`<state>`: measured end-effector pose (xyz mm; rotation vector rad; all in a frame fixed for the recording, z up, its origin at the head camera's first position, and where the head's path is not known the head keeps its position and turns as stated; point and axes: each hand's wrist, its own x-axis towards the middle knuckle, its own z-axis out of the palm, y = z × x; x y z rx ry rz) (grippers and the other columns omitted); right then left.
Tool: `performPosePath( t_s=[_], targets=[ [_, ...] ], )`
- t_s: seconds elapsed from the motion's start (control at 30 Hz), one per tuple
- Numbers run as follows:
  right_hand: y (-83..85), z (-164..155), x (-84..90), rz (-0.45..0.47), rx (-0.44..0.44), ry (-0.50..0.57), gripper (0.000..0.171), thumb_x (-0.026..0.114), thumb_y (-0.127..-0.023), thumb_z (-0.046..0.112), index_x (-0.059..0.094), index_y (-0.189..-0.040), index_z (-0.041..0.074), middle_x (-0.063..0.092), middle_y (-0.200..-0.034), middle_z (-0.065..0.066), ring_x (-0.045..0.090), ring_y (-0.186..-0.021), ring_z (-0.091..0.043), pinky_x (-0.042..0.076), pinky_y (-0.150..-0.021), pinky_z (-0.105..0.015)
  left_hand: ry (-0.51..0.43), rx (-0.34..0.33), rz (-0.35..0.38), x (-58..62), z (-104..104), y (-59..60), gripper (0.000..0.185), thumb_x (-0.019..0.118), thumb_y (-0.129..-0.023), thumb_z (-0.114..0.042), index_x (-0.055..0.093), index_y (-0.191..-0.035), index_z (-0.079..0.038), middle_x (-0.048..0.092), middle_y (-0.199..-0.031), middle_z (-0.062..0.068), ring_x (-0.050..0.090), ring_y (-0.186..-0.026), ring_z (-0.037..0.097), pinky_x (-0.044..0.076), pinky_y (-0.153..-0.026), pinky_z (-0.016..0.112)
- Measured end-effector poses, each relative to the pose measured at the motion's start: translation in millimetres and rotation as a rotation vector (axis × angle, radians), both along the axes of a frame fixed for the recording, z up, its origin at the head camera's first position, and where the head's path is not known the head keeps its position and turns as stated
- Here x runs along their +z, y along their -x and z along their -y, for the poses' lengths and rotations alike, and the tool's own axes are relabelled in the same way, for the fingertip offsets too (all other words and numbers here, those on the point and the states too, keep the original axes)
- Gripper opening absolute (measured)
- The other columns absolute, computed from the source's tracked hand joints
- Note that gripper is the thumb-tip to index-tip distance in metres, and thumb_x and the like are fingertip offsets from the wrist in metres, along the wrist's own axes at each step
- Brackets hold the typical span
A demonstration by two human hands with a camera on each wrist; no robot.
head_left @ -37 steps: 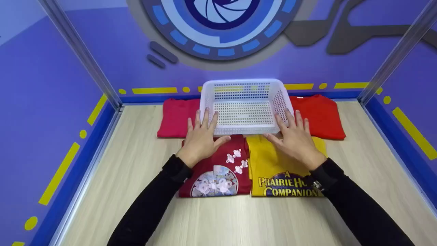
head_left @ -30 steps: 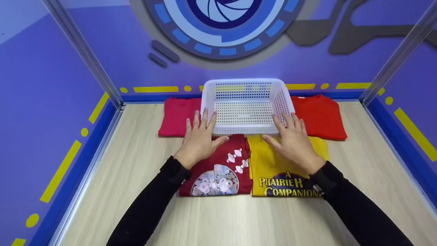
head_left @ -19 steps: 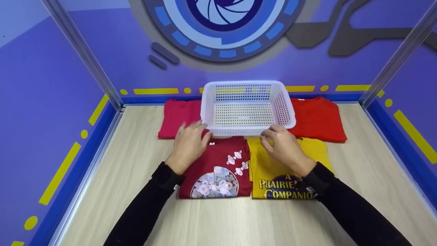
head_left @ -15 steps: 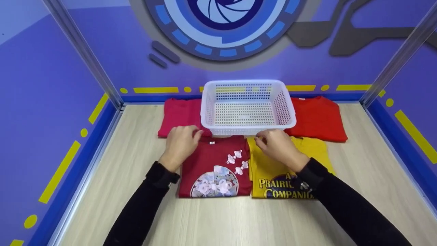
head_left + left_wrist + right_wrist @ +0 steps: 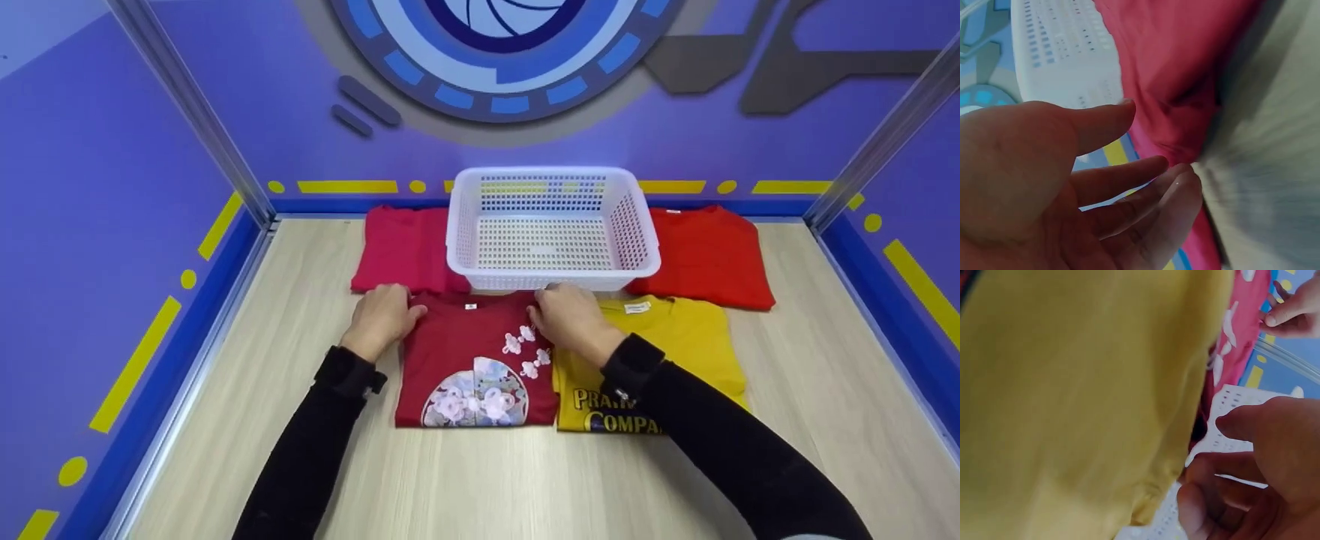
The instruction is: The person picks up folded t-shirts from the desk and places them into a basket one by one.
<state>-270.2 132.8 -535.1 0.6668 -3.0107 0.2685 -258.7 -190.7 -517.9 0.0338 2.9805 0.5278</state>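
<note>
A folded dark red shirt (image 5: 450,334) with pink flower shapes lies on the table in front of the basket. My left hand (image 5: 381,319) is at its upper left corner. In the left wrist view, a gap shows between thumb and bent fingers (image 5: 1176,194), right by the red cloth. Over the shirt's upper right corner, beside the folded yellow shirt (image 5: 675,345), is my right hand (image 5: 568,315). Its thumb and loosely curled fingers (image 5: 1193,500) stand apart in the right wrist view, near where the yellow and red cloth meet.
A white perforated basket (image 5: 555,279) stands behind the front shirts with nothing inside. A folded pink garment (image 5: 405,251) lies to its left and a folded bright red one (image 5: 709,255) to its right. Printed blue panels (image 5: 150,187) enclose the wooden table (image 5: 480,487).
Both hands have drawn back from the basket's front corners, fingers bending. The left settled at the dark red shirt's left corner; the right moved left from the yellow shirt to the red shirt's right corner.
</note>
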Motion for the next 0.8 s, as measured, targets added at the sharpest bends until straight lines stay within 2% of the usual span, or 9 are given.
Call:
performPosePath(
  t_s=[0.23,0.4,0.53,0.63,0.73,0.8],
  targets=[
    [4.1,9.6,-7.1,0.024,0.002,-0.057,0.031,0.071,-0.106,0.027,0.077,-0.107,-0.003,0.076,-0.103,-0.022,0.076,-0.093,-0.046,0.064,-0.082,-0.060,-0.014,-0.014,0.039,-5.9,-0.5,7.3,0.036,0.081,-0.101,-0.039,0.074,-0.089,-0.006,0.068,-0.084,0.014,0.069,-0.089,0.034,0.053,-0.076,0.044],
    [3.4,17.8,-8.4,0.027,0.012,-0.072,0.028,0.071,-0.107,0.022,0.078,-0.105,-0.004,0.075,-0.102,-0.023,0.076,-0.091,-0.047,0.065,-0.079,-0.059,0.004,-0.022,0.038,-12.5,-6.2,6.8,0.030,0.082,-0.100,-0.030,0.075,-0.091,-0.003,0.077,-0.099,0.021,0.075,-0.100,0.040,0.061,-0.086,0.050],
    [2.7,22.9,-8.8,0.020,-0.026,-0.084,0.027,0.073,-0.106,0.022,0.079,-0.102,-0.004,0.077,-0.100,-0.023,0.077,-0.091,-0.047,0.066,-0.078,-0.059,0.010,-0.029,0.036,-13.9,-10.9,7.6,0.025,0.078,-0.100,-0.025,0.075,-0.091,-0.002,0.079,-0.106,0.024,0.076,-0.104,0.041,0.062,-0.092,0.053],
    [2.8,25.9,-8.9,0.025,-0.069,-0.069,0.028,0.074,-0.104,0.023,0.079,-0.103,-0.005,0.077,-0.099,-0.024,0.077,-0.091,-0.047,0.065,-0.077,-0.060,0.005,-0.034,0.032,-14.0,-12.0,8.1,0.021,0.077,-0.100,-0.023,0.074,-0.091,-0.004,0.078,-0.105,0.022,0.074,-0.098,0.037,0.061,-0.090,0.051],
    [3.6,27.3,-11.9,0.041,-0.110,-0.026,0.027,0.074,-0.102,0.022,0.078,-0.107,-0.004,0.077,-0.100,-0.024,0.077,-0.092,-0.048,0.065,-0.074,-0.061,-0.021,-0.060,0.027,-15.6,-11.4,7.7,0.016,0.074,-0.098,-0.020,0.074,-0.091,-0.006,0.076,-0.099,0.019,0.068,-0.089,0.031,0.058,-0.084,0.046],
    [3.4,27.9,-13.3,0.052,-0.131,-0.007,0.027,0.074,-0.101,0.022,0.078,-0.108,-0.004,0.076,-0.101,-0.024,0.076,-0.093,-0.048,0.065,-0.074,-0.061,-0.038,-0.082,0.014,-16.9,-11.1,6.9,0.012,0.073,-0.097,-0.018,0.074,-0.094,-0.007,0.073,-0.098,0.017,0.065,-0.088,0.030,0.055,-0.083,0.044]
  ],
)
